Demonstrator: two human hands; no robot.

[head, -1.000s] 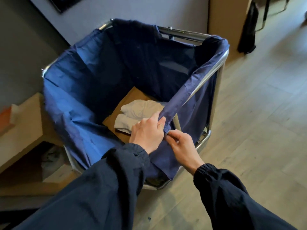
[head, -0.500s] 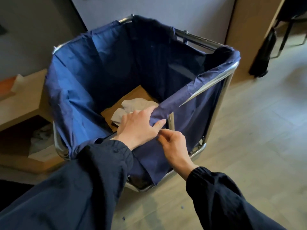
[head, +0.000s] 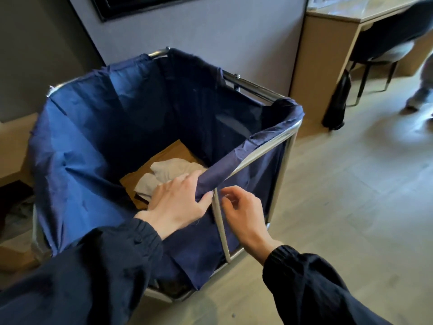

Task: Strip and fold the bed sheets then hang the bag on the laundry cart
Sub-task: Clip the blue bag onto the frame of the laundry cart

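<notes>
A dark blue laundry bag (head: 98,146) hangs inside a chrome cart frame (head: 278,160), its hem folded over the top rails. My left hand (head: 178,200) grips the hem at the near right corner, thumb under the fabric. My right hand (head: 241,207) hovers just right of the corner post with fingers loosely curled and holds nothing. At the bottom of the bag lies a folded white sheet (head: 168,177) on brown cardboard (head: 173,153).
The cart stands on a pale wood floor against a grey wall. A wooden desk (head: 328,31) with a dark chair (head: 384,45) is at the back right. A black bag (head: 337,102) leans on the desk side. A low wooden shelf (head: 16,146) is at left.
My right hand has let go of the bag's hem and drawn slightly away to the right. My left hand still grips the corner. The camera view has shifted back and upward.
</notes>
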